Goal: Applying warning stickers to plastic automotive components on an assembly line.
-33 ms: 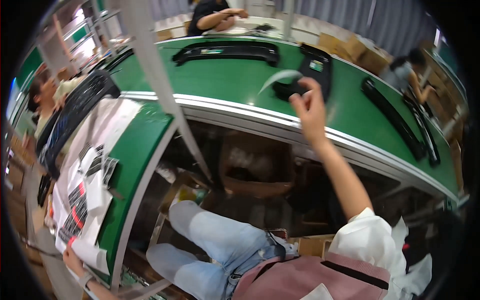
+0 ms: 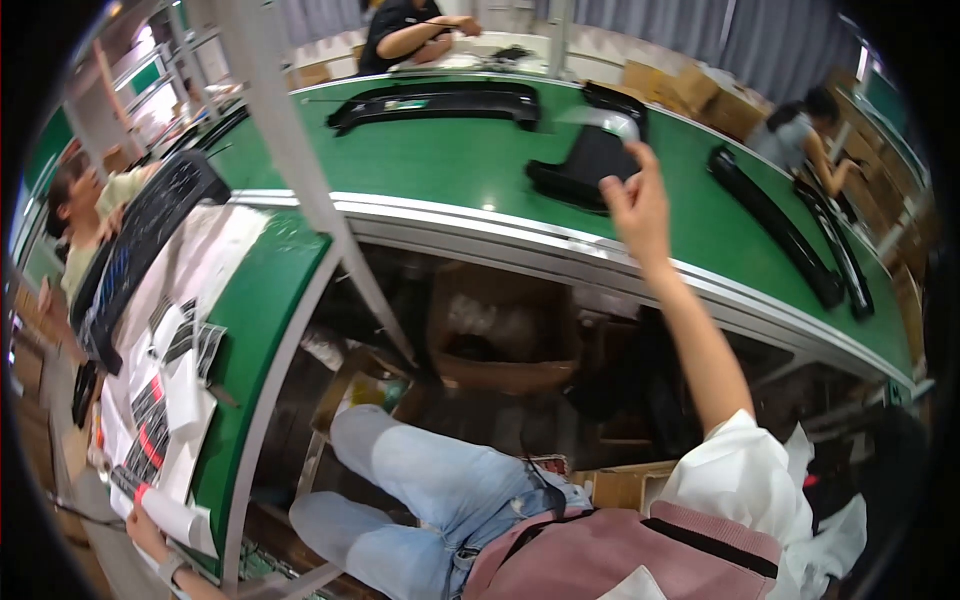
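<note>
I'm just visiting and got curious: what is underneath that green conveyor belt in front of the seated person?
Under the green conveyor belt sits an open brown cardboard box with pale, crumpled contents, and more cartons near the person's knees. Farther back is dark shadow, so nothing more can be made out.

Just beyond the fingers [image 2: 632, 165] of the right hand [image 2: 635, 205], a thin translucent film strip [image 2: 605, 118] is catching the light with a glossy sheen. Beneath them a black plastic part [image 2: 585, 165] is looking smooth and matt. The green belt [image 2: 450, 160] around it is showing soft shine, and its metal edge rail [image 2: 480, 222] nearer the wrist is gleaming.
</note>
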A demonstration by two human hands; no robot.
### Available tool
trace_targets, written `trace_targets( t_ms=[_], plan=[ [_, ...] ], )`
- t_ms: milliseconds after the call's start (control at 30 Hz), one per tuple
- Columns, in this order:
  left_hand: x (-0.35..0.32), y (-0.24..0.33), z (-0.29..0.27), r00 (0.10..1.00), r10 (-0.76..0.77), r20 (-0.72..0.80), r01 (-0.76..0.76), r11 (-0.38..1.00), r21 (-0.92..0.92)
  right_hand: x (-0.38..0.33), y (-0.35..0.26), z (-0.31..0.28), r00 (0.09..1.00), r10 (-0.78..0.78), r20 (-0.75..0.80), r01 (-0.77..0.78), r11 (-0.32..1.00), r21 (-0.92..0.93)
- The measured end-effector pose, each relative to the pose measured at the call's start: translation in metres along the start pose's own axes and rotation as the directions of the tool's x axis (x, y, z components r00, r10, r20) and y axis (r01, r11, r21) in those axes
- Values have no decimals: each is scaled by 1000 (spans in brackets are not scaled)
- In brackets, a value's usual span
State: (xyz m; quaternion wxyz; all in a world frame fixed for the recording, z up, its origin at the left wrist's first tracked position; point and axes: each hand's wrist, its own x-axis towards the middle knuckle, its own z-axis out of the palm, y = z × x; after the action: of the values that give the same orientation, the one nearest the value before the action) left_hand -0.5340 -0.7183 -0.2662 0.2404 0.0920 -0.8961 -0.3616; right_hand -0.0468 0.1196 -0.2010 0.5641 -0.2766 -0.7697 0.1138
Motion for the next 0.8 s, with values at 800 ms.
trace_targets(
  t_ms=[800],
  plan=[
    [-477, 419, 98, 253, 966, 48, -602, 196, -775, -12, 55, -235, 990, 143, 6, -123, 874, -471]
  ],
)
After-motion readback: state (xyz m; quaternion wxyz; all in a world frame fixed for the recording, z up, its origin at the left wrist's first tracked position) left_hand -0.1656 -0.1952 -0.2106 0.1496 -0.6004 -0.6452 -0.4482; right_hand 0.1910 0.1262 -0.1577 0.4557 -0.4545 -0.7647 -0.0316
